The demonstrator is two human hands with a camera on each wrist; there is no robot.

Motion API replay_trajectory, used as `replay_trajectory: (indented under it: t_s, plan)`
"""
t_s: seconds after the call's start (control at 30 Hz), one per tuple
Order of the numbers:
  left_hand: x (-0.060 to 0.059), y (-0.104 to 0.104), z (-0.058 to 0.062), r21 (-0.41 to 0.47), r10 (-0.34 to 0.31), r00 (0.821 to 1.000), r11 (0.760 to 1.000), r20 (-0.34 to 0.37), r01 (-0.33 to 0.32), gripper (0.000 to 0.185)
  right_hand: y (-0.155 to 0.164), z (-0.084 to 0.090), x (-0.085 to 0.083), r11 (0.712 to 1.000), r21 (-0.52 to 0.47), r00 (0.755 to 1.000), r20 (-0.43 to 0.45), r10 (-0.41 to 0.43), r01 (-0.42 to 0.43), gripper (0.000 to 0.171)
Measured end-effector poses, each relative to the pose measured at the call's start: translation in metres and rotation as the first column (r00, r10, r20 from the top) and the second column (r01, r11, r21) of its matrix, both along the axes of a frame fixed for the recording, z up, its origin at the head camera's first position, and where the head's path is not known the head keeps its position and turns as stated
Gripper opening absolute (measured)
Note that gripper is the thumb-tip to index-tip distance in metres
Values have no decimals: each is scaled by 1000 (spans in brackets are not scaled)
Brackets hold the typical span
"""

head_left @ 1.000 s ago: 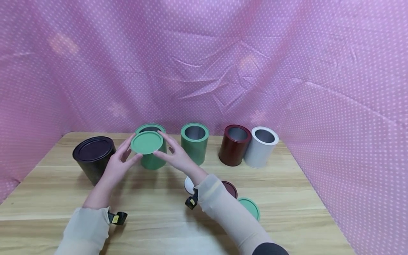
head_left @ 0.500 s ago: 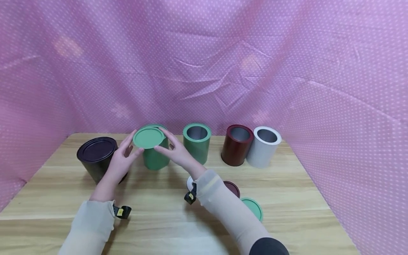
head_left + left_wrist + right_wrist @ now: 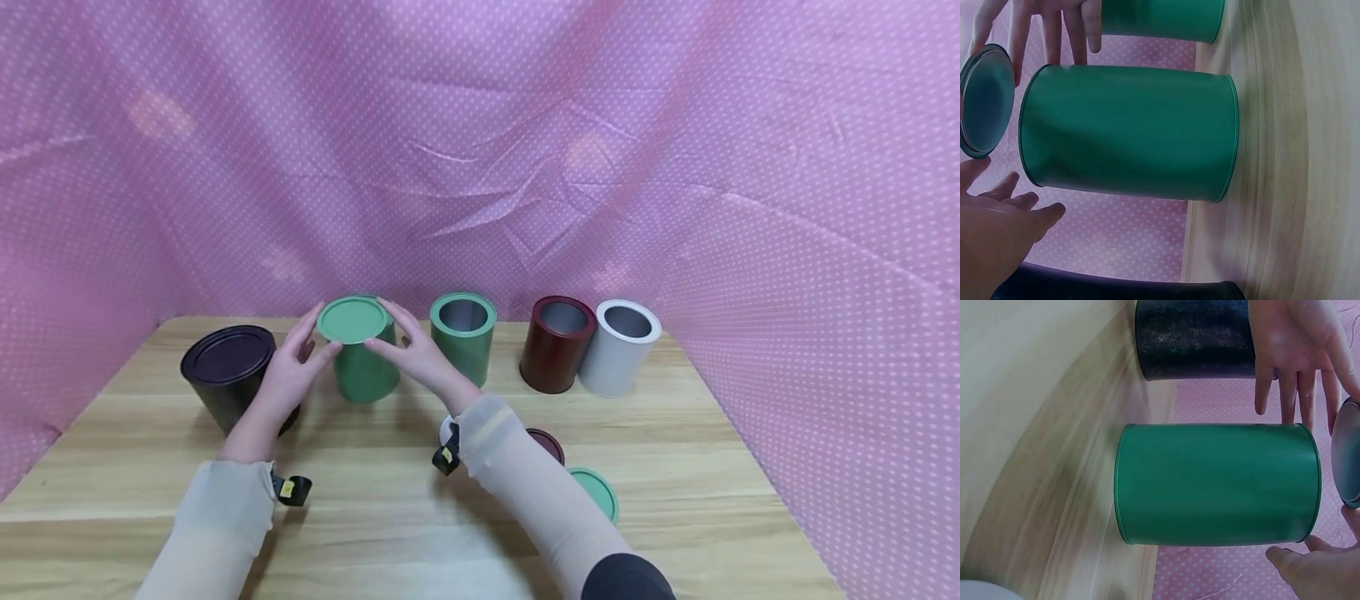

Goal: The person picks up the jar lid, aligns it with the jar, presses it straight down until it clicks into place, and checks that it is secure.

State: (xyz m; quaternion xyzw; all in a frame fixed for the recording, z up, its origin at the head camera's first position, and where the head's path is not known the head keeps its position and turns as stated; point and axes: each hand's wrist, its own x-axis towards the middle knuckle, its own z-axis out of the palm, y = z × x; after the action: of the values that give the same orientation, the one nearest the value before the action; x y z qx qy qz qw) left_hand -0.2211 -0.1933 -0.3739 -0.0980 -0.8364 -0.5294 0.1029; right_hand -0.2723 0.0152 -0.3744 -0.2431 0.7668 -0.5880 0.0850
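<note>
My left hand (image 3: 287,373) and right hand (image 3: 422,360) hold a round green lid (image 3: 352,320) between them, thumbs at its near edge and fingers along its sides. It hangs over the mouth of a green can (image 3: 367,372), which stands upright on the table and is mostly covered by the lid in the head view. Both wrist views show a gap between the lid (image 3: 990,103) and the top of the can (image 3: 1216,484). The lid's underside looks smooth with a raised inner ring.
A lidded black can (image 3: 228,354) stands left of my left hand. A second green can (image 3: 459,354), a dark red can (image 3: 549,362) and a white can (image 3: 611,367) stand uncovered to the right. White (image 3: 446,428), dark red (image 3: 549,446) and green lids (image 3: 596,492) lie near my right forearm.
Both hands have carried the green lid further back over the can, so the can's dark mouth, partly visible before, is now hidden. The view has shifted slightly.
</note>
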Motion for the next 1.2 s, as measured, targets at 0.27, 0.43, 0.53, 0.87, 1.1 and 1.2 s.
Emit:
replay_trajectory:
  t_s: [0.27,0.43,0.53,0.87,1.1,1.2]
  plan:
    - [-14,-3,-2,38,-28,1000,999,3,28,72,-6,2,-11,1000,-5,1000,-7,-25,25,68]
    - [-19,-5,-3,14,-34,998,999,45,33,73,-8,0,-15,999,4,999,14,-45,45,69]
    - [-22,-7,-2,2,-31,997,1000,66,31,74,-9,0,-18,998,23,998,20,-61,61,68]
    - [-33,-14,-3,10,-65,992,998,106,65,75,-12,0,-28,999,23,998,45,-48,47,70]
    - [-43,-18,-3,-28,-70,983,997,169,76,74,-12,3,-31,997,48,993,95,-66,62,69]
    - [-46,-19,-5,-17,-78,978,996,194,83,73,-13,4,-32,998,42,992,111,-57,53,69]
